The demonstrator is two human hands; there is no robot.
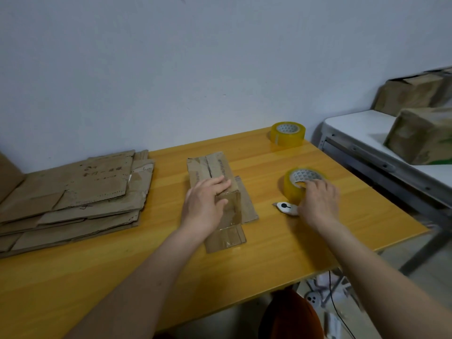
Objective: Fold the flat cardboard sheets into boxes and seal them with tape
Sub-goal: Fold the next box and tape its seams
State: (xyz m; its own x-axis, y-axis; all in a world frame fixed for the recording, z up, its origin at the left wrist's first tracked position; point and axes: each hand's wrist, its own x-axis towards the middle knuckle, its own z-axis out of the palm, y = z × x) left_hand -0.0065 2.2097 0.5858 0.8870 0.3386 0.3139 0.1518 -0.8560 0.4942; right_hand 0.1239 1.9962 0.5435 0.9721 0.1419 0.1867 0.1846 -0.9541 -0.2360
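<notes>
On the yellow wooden worktop (269, 241), the left hand (204, 206) presses flat on the small folded brown cardboard box (215, 167) at centre. To the right, the right hand (318, 201) grips the near yellow tape roll (292, 187).

Two rolls of clear yellowish packing tape on my yellow wooden worktop (146, 265): far roll (288, 133), near roll (302, 183). One small brown cardboard box, partly folded (215, 192). One stack of flat brown cardboard sheets (80, 199), exact sheet count unclear. One small white cutter (286, 208). Two folded brown boxes on white side table (352, 126): rear box (413, 94), front box (423, 135).
</notes>
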